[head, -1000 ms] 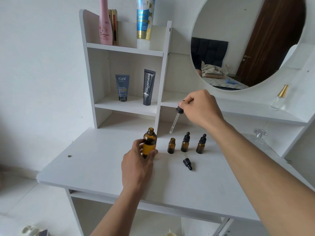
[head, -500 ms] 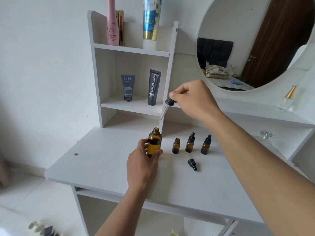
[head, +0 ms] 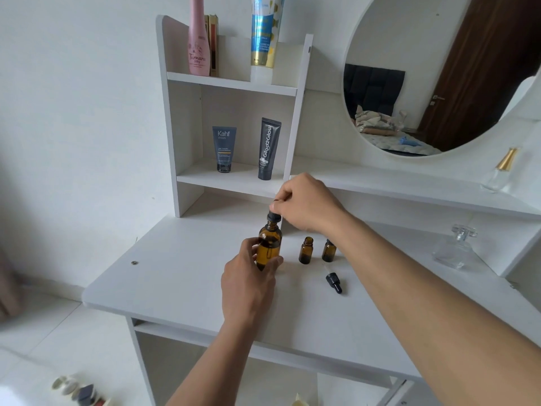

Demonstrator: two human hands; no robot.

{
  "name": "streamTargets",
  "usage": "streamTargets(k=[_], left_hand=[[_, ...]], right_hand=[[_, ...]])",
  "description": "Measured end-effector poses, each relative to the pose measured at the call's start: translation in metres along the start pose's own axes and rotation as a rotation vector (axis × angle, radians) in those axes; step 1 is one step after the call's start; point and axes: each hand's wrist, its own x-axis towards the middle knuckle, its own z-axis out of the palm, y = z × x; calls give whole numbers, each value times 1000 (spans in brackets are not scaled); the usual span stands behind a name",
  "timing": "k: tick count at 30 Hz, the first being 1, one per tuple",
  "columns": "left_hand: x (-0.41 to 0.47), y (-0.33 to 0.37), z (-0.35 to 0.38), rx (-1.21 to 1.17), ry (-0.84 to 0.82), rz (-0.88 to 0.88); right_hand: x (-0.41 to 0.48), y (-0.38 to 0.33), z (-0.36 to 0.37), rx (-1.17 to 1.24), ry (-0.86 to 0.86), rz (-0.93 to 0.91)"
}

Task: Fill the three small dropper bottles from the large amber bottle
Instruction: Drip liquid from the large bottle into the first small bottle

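Low in the centre of the frame, the left hand [head: 248, 284] is wrapping around the large amber bottle [head: 268, 247], steadying it upright on the white desk [head: 181, 276]; a loose grip here could be letting it tip. Just right, a small dropper cap [head: 334, 282] is lying on its side near the open small bottle [head: 306, 250]; it could be rolling off. A second small bottle [head: 328, 251] is sitting partly behind the right forearm, which could be knocking it; the third is hidden. Above, the right hand [head: 307, 202] is pinching the large dropper [head: 273, 216] at the amber bottle's neck; squeezing early could be spilling drops.
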Motion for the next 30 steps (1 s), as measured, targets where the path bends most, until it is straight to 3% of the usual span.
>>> streamTargets(k=[19,30], left_hand=[[-1,2,-1,9,3,5],[-1,2,0,13,-3,6]], right_hand=[[-5,1,6,-180,-147,-53],[-6,-1,5,-253,-148,-25]])
